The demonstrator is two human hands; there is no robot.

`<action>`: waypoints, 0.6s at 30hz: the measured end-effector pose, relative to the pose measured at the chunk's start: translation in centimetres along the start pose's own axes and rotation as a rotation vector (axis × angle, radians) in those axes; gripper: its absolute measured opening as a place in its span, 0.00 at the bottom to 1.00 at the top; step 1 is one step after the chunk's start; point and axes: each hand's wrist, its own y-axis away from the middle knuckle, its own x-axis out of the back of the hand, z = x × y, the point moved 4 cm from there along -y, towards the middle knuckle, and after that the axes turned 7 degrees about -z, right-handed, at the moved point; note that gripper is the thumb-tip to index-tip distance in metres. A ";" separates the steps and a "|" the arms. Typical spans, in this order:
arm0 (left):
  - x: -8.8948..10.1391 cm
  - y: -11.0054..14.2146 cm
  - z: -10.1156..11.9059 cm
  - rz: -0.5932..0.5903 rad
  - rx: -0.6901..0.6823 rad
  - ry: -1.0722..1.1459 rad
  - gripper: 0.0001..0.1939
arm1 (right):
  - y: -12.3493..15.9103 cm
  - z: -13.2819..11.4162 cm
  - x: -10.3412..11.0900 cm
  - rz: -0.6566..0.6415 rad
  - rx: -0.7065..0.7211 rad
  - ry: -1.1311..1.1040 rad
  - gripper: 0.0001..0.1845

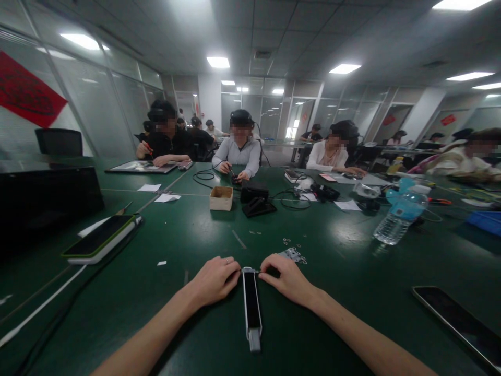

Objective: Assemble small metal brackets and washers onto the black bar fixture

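Note:
A narrow, white-edged device (252, 300) with a black face and a grey block at its near end lies lengthwise on the green table in front of me. At its far end, my left hand (219, 279) comes in from the left with thumb and fingertips pinched together. From the right, my right hand (287, 279) pinches in the same way at that end. Between the fingertips a thin grey piece (251, 270) seems to cross the device's end; its kind is too small to tell. Just beyond my right hand lies a pile of small metal pieces (293, 255).
A green-edged phone-like device (107, 235) with a cable lies left. A dark phone (457, 324) is at the near right, a water bottle (403, 214) behind it. Ahead are a small box (221, 199) and a black stand (258, 206). Several people sit across the table.

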 end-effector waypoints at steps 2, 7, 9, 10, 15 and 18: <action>0.1 0.0 0.0 -0.007 -0.006 0.000 0.12 | 0.0 0.2 -0.1 -0.001 -0.022 -0.048 0.04; 0.0 0.0 0.1 -0.005 -0.006 0.010 0.12 | -0.2 0.1 -0.3 0.014 -0.066 -0.109 0.04; 0.0 -0.1 0.2 -0.010 -0.007 0.003 0.12 | -0.3 -0.2 -0.2 0.023 -0.065 -0.122 0.04; -0.1 -0.1 0.2 -0.011 -0.009 -0.003 0.12 | -0.3 -0.4 -0.2 0.025 -0.063 -0.123 0.04; -0.1 -0.2 0.2 -0.001 -0.026 -0.031 0.12 | -0.3 -1.1 0.0 0.014 -0.034 -0.099 0.04; -0.2 -0.2 0.0 0.006 -0.026 -0.035 0.12 | -0.3 -1.2 0.1 0.026 -0.034 -0.066 0.05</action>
